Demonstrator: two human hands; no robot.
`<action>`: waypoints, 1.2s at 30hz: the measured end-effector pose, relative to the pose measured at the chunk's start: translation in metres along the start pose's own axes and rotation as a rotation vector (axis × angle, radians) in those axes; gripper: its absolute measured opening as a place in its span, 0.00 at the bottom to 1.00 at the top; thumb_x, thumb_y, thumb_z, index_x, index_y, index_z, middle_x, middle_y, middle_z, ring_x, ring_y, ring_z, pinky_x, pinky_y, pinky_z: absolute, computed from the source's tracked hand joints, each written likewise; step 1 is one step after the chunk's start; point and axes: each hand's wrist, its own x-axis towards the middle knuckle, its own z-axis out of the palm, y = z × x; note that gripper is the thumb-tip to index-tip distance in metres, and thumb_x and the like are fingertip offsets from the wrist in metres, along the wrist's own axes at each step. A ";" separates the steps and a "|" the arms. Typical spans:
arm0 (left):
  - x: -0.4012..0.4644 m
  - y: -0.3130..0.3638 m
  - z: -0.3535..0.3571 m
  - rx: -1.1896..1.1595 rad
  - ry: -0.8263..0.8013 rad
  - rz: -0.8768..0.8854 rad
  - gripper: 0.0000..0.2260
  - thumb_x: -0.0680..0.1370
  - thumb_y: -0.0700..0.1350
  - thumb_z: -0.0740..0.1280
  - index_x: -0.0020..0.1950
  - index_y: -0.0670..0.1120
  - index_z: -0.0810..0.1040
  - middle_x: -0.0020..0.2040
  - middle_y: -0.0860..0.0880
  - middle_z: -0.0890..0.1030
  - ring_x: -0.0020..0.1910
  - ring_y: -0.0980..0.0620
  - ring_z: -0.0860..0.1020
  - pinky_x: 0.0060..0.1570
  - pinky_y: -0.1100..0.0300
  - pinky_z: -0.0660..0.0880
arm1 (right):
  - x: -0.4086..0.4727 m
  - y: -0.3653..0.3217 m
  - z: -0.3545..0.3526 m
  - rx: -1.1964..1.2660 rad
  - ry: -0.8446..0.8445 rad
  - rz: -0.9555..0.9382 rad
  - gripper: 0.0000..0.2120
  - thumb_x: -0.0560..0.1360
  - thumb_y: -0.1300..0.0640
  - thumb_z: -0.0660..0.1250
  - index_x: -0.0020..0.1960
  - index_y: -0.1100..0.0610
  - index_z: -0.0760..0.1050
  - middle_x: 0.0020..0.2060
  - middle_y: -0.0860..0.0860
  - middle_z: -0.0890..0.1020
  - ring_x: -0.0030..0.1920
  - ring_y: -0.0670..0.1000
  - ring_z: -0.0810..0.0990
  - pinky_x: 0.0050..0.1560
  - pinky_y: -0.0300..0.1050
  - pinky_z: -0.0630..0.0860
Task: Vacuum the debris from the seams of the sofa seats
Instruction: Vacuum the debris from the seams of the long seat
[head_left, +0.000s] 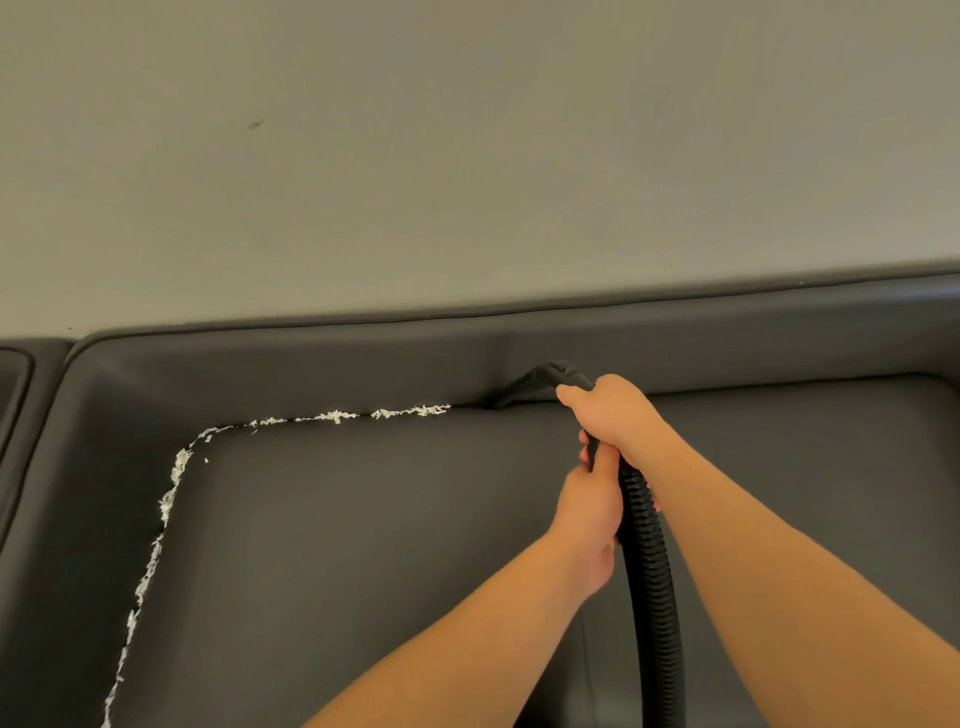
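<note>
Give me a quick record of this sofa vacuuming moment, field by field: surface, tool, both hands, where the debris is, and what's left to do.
surface: dark grey sofa seat against a plain wall
tool: black vacuum nozzle pressed into the back seam, ribbed vacuum hose trailing toward the camera
right hand: grips the nozzle end
left hand: holds the hose just behind
debris: white shredded debris along the back seam left of the nozzle, continuing down the left side seam
remaining: the debris-filled back-left and left seams

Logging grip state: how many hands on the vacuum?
2. Right hand grips near the nozzle at the back seam; left hand holds the hose just below it.
</note>
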 end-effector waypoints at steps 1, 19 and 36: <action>-0.001 -0.005 -0.001 0.032 -0.005 -0.020 0.21 0.83 0.59 0.60 0.64 0.44 0.79 0.49 0.48 0.86 0.48 0.49 0.84 0.56 0.51 0.78 | -0.002 0.008 0.001 0.011 0.011 0.006 0.18 0.80 0.48 0.62 0.39 0.62 0.72 0.30 0.57 0.81 0.33 0.60 0.83 0.50 0.57 0.82; -0.039 0.000 0.009 -0.005 -0.127 0.034 0.20 0.85 0.57 0.57 0.67 0.45 0.78 0.51 0.49 0.84 0.51 0.50 0.83 0.59 0.47 0.79 | -0.028 -0.015 -0.015 -0.616 0.041 -0.139 0.22 0.81 0.41 0.59 0.39 0.58 0.69 0.39 0.54 0.80 0.43 0.59 0.77 0.45 0.49 0.72; -0.009 0.036 -0.042 -0.145 0.071 0.014 0.20 0.85 0.58 0.54 0.60 0.47 0.81 0.45 0.50 0.85 0.43 0.50 0.83 0.45 0.54 0.79 | 0.008 -0.068 0.048 -0.577 0.018 -0.193 0.17 0.79 0.48 0.61 0.35 0.55 0.69 0.35 0.52 0.78 0.44 0.58 0.79 0.45 0.49 0.75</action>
